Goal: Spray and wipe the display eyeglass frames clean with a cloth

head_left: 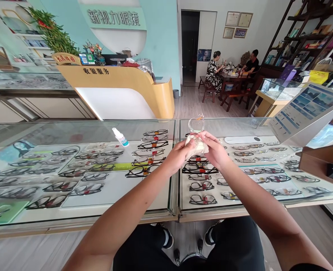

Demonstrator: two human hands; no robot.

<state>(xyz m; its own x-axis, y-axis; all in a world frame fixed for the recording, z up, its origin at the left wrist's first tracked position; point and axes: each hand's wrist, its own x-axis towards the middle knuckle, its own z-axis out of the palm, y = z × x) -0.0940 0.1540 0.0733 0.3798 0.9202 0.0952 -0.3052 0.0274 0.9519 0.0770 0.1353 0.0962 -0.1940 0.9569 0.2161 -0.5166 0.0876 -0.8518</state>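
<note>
Above the glass counter, a pair of clear-framed eyeglasses (196, 124) points away from me, with one round lens rim showing beyond my fingers. A pale cloth (195, 146) is bunched around the nearer part of the glasses, hiding the other lens. My left hand (179, 155) is closed on the cloth, its thumb pressing on it. My right hand (214, 148) is pinched at the glasses beside the cloth, fingers closed. A white spray bottle (120, 137) with a blue label is on the glass top to the left of my hands.
Under the glass of the display counter (155, 188) lie rows of spectacles. A white flat case (244, 140) and a tilted display board (304, 113) are at right. Beyond stand a cashier desk (115, 75) and two people seated at a table (230, 77).
</note>
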